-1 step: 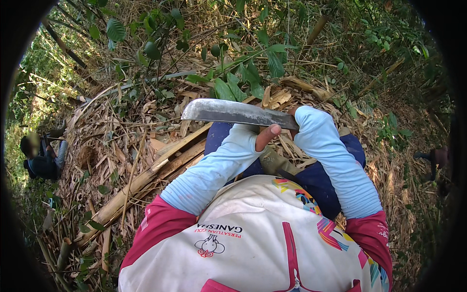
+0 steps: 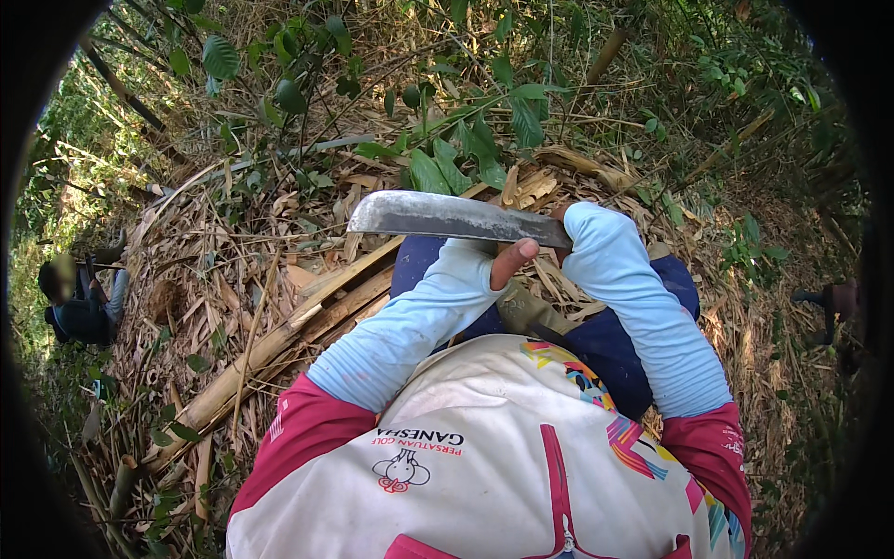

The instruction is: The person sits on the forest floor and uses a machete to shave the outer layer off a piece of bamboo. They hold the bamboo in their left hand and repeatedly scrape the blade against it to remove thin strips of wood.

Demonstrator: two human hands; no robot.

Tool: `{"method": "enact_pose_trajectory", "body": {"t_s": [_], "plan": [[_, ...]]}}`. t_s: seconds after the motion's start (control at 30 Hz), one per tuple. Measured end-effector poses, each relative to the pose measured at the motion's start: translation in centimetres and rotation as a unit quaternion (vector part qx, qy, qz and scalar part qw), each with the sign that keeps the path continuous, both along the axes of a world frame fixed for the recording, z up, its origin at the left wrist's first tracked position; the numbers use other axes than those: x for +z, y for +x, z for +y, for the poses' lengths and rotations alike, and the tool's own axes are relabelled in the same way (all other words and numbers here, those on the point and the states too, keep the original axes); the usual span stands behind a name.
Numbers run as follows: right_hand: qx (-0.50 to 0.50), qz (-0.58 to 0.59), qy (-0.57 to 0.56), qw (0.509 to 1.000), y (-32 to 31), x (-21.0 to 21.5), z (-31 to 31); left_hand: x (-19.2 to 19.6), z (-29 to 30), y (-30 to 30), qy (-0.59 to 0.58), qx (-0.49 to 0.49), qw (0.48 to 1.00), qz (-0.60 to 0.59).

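A machete [image 2: 438, 216] with a broad, worn grey blade lies level in front of me, its blunt tip toward the left. My right hand [image 2: 561, 222] is closed at its handle end; the pale blue sleeve covers most of this hand and the handle is hidden. Beneath the blade, my left hand [image 2: 510, 264] holds it near the handle. Its thumb lies along the near edge, while the other fingers are hidden. Below the hands are my dark blue trouser legs [image 2: 610, 359] and an olive boot [image 2: 531, 312].
Long split bamboo poles [image 2: 270, 349] lie diagonally on dry leaf litter [image 2: 200, 279] at the left. Green leafy stems [image 2: 447, 168] rise just beyond the blade. Another person [image 2: 84, 303] sits at the far left, and a dark, partly seen shape [image 2: 838, 303] is at the far right.
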State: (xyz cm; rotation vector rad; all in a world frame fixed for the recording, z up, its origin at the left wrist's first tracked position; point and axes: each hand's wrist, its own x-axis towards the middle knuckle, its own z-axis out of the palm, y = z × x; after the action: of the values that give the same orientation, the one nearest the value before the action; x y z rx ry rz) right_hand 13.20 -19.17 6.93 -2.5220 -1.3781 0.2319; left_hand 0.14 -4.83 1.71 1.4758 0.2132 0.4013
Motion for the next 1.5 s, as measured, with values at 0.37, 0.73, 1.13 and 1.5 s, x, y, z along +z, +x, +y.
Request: {"method": "enact_pose_trajectory", "body": {"t_s": [0.37,0.73,1.13,1.5], "plan": [[-0.062,0.035,0.043,0.997,-1.2,-1.6,0.5,-2.2,-1.2,1.1,0.007,0.096,0.991,-0.095],[-0.088,0.032,-0.052,0.994,0.6,-3.8,5.2,-4.5,1.1,3.5,-0.066,0.185,0.972,-0.126],[-0.116,0.051,-0.010,0.992,0.8,-6.2,3.8,-5.4,1.7,3.9,0.066,0.127,0.989,-0.031],[-0.100,0.037,0.091,0.990,0.2,-4.3,-0.4,-2.1,1.1,3.3,-0.076,-0.078,0.984,0.141]]}}
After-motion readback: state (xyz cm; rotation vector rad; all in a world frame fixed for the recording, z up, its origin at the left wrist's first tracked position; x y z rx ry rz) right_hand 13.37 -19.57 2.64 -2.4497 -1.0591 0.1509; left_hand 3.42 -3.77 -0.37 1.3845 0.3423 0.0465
